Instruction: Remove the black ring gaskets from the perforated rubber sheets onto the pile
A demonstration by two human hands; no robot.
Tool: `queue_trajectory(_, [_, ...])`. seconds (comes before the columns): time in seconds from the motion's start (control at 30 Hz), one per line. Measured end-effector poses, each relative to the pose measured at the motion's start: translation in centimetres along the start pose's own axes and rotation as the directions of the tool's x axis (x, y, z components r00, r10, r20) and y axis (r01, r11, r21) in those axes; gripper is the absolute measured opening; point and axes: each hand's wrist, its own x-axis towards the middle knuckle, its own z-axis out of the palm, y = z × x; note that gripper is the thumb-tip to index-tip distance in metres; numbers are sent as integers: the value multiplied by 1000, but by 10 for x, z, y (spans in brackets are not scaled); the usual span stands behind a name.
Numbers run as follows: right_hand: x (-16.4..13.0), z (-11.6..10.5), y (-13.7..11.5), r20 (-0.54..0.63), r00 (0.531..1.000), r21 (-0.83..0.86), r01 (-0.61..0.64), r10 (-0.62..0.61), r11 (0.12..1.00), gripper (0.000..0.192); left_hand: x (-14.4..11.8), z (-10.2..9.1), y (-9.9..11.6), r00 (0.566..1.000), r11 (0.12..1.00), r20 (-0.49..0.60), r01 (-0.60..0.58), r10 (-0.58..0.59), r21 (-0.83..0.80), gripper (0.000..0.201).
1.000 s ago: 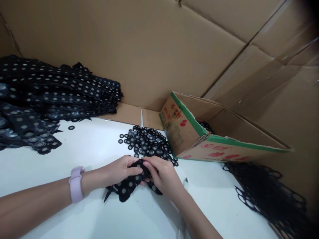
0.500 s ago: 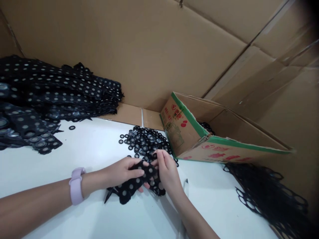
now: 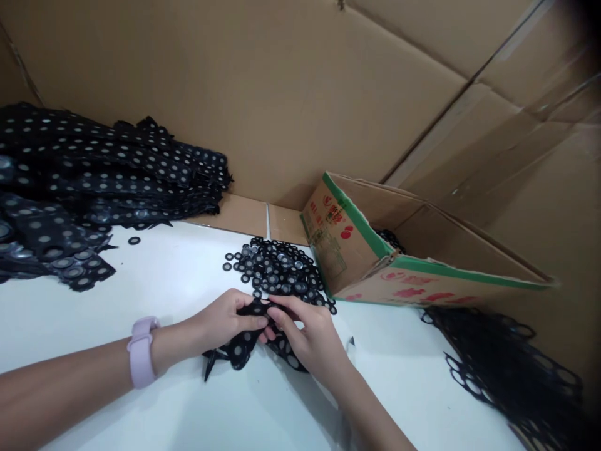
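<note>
Here, lower centre of the frame, both hands meet over one black sheet.

Left hand: the left hand (image 3: 225, 322), with a pale pink wristband (image 3: 139, 352) on its wrist, is closed on the perforated black sheet (image 3: 244, 347), thumb and fingers pinching its upper edge.

Right hand: the right hand (image 3: 307, 335) grips the same sheet from the right side, fingers curled over it, fingertips touching those of the left.

Sheet: crumpled between the two hands, low over the white table (image 3: 178, 288), its dotted end hanging down-left to the tabletop.

Loose rings: a heap of small black rings (image 3: 277, 269) lies just above the hands, at frame centre, reaching the box's foot.

Box: a cardboard box with green trim (image 3: 357, 250) lies tipped on its side right of the heap.

Stack: a pile of dotted black sheets (image 3: 94, 181) fills the upper left.

Offcuts: a tangle of black netting (image 3: 507, 369) lies at lower right.

Backdrop: cardboard walls (image 3: 282, 94) close off the far side.
</note>
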Motion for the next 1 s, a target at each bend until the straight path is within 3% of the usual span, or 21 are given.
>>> queue_trajectory(0.4, [-1,8,-2,8,997,17,-81,81,997,29,-1,1,-2,989,966,-9,-141,146,217,19])
queue_trajectory(0.63, [3,7,0,-22,975,86,-217,220,972,42,-6,6,0,981,945,41,-192,189,266,23])
queue_trajectory(0.87, [6,15,5,-154,914,168,-350,375,922,47,0,1,-2,989,974,72,-138,127,180,22])
queue_trajectory(1.0, [8,12,7,-274,875,151,-371,400,916,48,3,-1,-4,992,990,96,-94,84,101,27])
